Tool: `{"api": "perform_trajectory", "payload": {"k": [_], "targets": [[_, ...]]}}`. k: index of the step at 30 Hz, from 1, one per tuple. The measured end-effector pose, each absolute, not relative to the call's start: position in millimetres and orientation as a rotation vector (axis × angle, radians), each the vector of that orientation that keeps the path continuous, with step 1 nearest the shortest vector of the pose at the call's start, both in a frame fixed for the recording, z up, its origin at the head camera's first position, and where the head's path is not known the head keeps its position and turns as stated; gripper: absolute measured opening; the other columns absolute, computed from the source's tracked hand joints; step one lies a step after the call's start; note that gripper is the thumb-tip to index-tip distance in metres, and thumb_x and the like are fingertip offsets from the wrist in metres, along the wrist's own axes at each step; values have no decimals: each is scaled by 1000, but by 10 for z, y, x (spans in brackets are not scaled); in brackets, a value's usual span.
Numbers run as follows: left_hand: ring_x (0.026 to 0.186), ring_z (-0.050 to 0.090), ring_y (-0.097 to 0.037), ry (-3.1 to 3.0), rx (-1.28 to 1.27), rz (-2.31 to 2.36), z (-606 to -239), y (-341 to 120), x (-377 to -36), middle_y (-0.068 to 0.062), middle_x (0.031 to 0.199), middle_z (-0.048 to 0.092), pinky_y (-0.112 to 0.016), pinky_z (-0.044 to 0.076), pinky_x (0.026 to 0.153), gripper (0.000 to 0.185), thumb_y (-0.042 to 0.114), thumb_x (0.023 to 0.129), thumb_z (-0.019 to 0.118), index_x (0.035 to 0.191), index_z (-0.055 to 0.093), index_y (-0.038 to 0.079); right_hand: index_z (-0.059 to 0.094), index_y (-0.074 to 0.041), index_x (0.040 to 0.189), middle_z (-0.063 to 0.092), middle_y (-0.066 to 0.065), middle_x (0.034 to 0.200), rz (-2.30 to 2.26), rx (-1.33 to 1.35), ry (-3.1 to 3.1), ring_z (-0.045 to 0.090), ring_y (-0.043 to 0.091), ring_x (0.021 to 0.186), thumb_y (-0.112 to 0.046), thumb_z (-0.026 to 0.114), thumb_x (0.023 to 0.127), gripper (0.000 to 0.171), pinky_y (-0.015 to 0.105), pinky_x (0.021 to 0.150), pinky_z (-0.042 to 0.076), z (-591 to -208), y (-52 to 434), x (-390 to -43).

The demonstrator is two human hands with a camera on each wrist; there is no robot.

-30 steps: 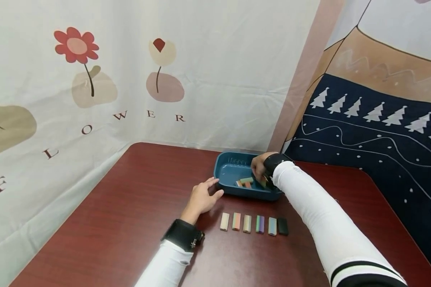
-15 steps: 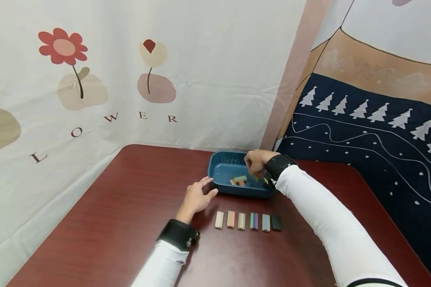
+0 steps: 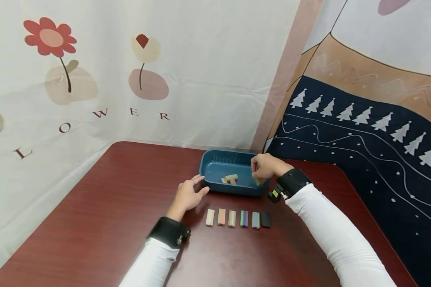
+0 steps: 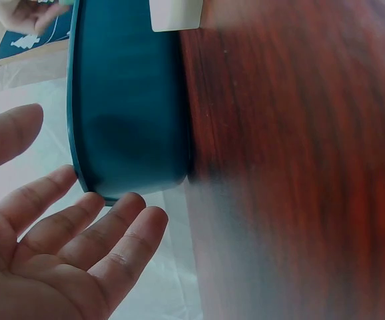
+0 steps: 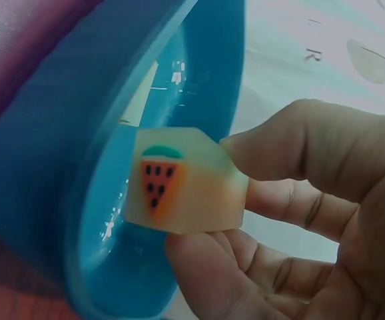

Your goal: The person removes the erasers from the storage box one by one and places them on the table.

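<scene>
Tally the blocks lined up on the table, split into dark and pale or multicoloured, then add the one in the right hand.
Dark block in the row: 1
Pale or multicoloured blocks in the row: 5
Watermelon-patterned block in the right hand: 1
Total: 7

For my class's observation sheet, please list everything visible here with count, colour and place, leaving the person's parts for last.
table: one, reddish-brown, foreground
bin: one, blue-teal, towards the table's far edge
loose blocks: at least three, green, orange and cream, inside the bin
held block: one, pale with watermelon picture, at the bin's right end
row blocks: five, pale or multicoloured, in front of the bin
dark block: one, blackish, row's right end
flower cloth: one, white, behind the table
tree cloth: one, navy and brown, back right
wristbands: two, black, at the wrists
sleeves: two, white, forearms
left hand: one, bin's near-left corner
right hand: one, pinching the held block
</scene>
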State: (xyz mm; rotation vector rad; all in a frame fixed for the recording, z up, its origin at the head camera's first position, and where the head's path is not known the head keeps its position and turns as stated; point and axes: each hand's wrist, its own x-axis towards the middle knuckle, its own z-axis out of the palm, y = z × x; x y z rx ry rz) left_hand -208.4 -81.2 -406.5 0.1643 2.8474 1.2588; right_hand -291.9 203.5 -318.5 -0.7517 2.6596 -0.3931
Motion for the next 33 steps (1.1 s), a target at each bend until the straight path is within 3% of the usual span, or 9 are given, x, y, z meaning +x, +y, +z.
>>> {"api": "perform_trajectory", "payload": {"k": [10,17,21,33], "targets": [[135,29,-49,2842,156,1219,-4055,-857,-2123,-8,151,40,-61,29,106,53,30,94,64,143,51,13,62,-8,84,60,1,75,-596,-689,2746,52,18,66,-5,65,85,4,33,61,44,-3351,2284,-2586],[136,28,-49,2835,157,1223,-4081,-824,-2124,-8,151,40,-61,28,106,53,30,95,63,143,51,13,63,-6,84,63,2,69,-774,-472,2769,55,17,56,-8,65,87,3,33,52,45,-3522,2426,-2302],[136,29,-49,2834,155,1236,-4093,-818,-2126,-8,151,40,-61,28,106,53,30,95,63,143,51,13,63,-6,83,61,3,72,-809,-407,2784,54,17,56,-8,65,86,4,32,52,46,-3607,2477,-2185],[135,30,-49,2844,162,1222,-4096,-801,-2154,-7,151,40,-60,28,107,54,30,95,63,144,50,13,64,-9,81,59,1,61,-833,-301,2751,53,18,55,-8,65,85,4,32,51,43,-3786,2576,-2004]]}}
